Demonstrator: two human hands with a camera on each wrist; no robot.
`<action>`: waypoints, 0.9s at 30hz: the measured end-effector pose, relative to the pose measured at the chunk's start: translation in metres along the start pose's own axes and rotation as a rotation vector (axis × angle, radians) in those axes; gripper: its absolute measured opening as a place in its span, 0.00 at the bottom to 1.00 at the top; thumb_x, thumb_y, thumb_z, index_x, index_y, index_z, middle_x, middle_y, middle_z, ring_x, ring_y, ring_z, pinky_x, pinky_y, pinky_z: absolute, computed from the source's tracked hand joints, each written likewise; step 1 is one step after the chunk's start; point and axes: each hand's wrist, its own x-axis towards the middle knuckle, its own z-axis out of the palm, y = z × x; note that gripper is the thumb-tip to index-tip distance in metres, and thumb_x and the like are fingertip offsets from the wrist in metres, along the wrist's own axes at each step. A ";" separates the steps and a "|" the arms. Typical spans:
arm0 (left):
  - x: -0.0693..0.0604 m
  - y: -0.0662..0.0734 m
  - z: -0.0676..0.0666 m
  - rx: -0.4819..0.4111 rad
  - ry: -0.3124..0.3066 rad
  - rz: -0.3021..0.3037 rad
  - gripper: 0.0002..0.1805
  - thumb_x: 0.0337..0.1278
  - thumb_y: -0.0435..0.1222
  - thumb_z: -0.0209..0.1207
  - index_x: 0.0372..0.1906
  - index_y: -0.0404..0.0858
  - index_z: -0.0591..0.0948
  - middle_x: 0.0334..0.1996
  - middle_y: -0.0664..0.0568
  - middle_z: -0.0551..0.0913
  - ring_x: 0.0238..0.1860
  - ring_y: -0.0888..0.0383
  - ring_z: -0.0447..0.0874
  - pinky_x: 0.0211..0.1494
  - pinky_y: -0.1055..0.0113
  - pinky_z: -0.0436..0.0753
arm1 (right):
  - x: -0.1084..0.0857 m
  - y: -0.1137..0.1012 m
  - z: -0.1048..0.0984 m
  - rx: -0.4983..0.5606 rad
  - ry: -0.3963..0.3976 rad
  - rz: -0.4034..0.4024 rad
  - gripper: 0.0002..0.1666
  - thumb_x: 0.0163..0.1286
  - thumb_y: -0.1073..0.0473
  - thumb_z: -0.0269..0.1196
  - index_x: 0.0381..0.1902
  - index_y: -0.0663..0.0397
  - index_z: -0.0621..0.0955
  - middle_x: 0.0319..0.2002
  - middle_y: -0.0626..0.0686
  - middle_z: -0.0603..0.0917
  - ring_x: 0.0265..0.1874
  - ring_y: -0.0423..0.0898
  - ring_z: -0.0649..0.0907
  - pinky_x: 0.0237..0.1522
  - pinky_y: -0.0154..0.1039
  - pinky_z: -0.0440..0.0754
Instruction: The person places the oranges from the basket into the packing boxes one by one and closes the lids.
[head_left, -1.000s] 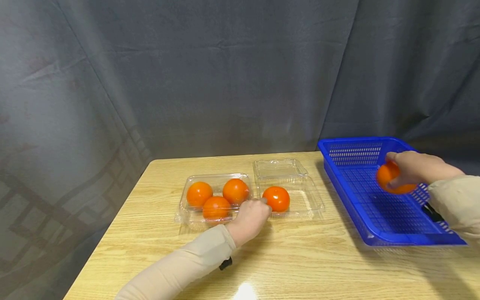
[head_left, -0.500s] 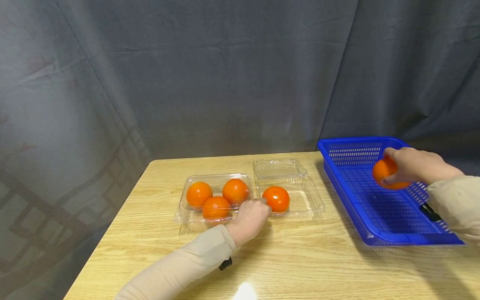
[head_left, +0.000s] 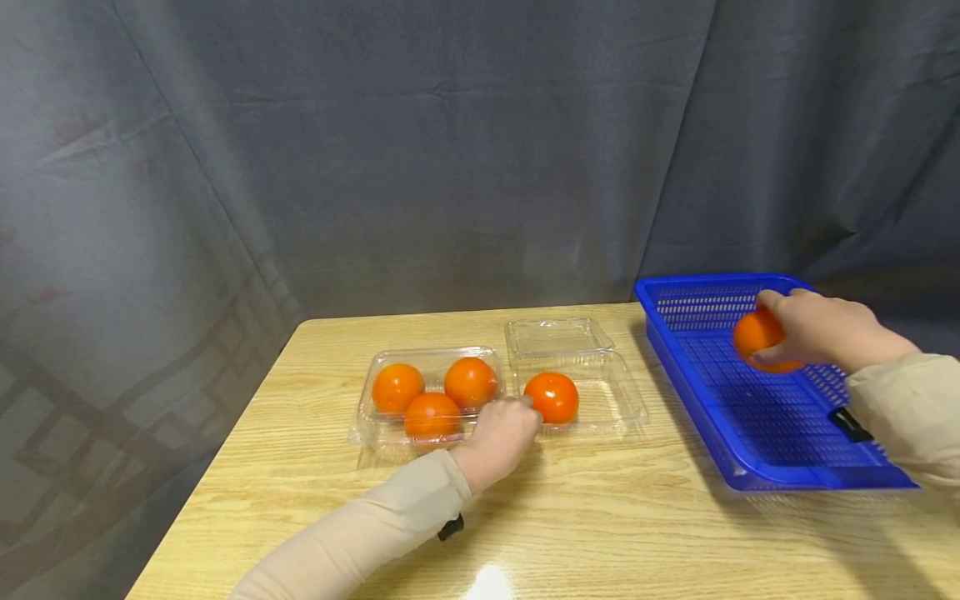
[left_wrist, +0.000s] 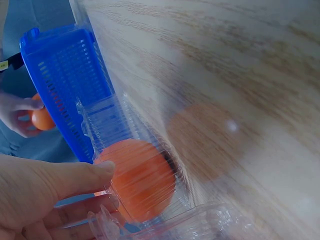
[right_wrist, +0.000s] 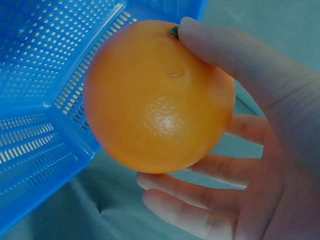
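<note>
My right hand [head_left: 825, 329] holds an orange [right_wrist: 160, 100] above the blue basket [head_left: 693, 408], thumb near its green stem spot and fingers around the other side. At the middle of the table, my left hand [head_left: 501, 437] pinches the near edge of an open clear plastic clamshell container [head_left: 607, 400], thumb against its wall in the left wrist view. One shiny red-orange round fruit [head_left: 552, 397] sits in the left part of that container, close to my left fingertips. Its lid [head_left: 558, 337] lies folded back behind it.
A second clear plastic container [head_left: 390, 354] stands just left of the first, with three oranges [head_left: 432, 417] inside. The basket is at the right of the wooden table [head_left: 585, 517]. A grey curtain [head_left: 450, 167] hangs behind the table.
My right hand has moved a little leftward and upward over the basket with the orange in it. The left hand and both containers look unmoved.
</note>
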 end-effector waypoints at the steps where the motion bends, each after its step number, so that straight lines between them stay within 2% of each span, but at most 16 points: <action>1: 0.000 0.000 0.000 0.003 0.002 0.000 0.09 0.41 0.29 0.65 0.21 0.48 0.84 0.21 0.59 0.79 0.20 0.66 0.78 0.19 0.76 0.76 | 0.000 -0.001 0.000 -0.001 0.002 0.000 0.50 0.41 0.39 0.73 0.53 0.68 0.71 0.34 0.64 0.78 0.30 0.54 0.76 0.25 0.50 0.77; 8: 0.000 0.000 0.000 0.009 0.017 0.001 0.08 0.41 0.30 0.65 0.21 0.48 0.84 0.20 0.58 0.80 0.20 0.66 0.78 0.19 0.75 0.77 | 0.000 -0.007 -0.003 -0.001 0.018 0.003 0.48 0.43 0.39 0.72 0.52 0.67 0.70 0.33 0.64 0.78 0.29 0.53 0.75 0.24 0.48 0.77; 15: 0.000 0.000 0.001 -0.006 0.022 0.000 0.08 0.40 0.29 0.66 0.21 0.48 0.84 0.21 0.58 0.80 0.20 0.66 0.78 0.19 0.75 0.77 | -0.003 -0.016 -0.008 0.021 0.056 0.012 0.44 0.45 0.43 0.73 0.51 0.66 0.70 0.33 0.65 0.76 0.28 0.53 0.75 0.23 0.47 0.76; 21: 0.000 0.000 0.000 -0.005 0.014 0.000 0.08 0.40 0.30 0.66 0.21 0.48 0.84 0.21 0.58 0.79 0.20 0.66 0.79 0.19 0.75 0.77 | -0.002 -0.020 -0.008 0.042 0.082 0.040 0.47 0.45 0.43 0.73 0.54 0.67 0.68 0.35 0.69 0.75 0.27 0.55 0.75 0.23 0.47 0.77; 27: 0.000 0.000 0.000 -0.007 0.000 0.002 0.08 0.41 0.30 0.66 0.22 0.48 0.84 0.22 0.58 0.80 0.21 0.65 0.79 0.20 0.75 0.78 | -0.003 -0.026 -0.009 0.050 0.107 0.054 0.47 0.46 0.41 0.72 0.54 0.66 0.67 0.34 0.69 0.74 0.25 0.56 0.74 0.21 0.46 0.75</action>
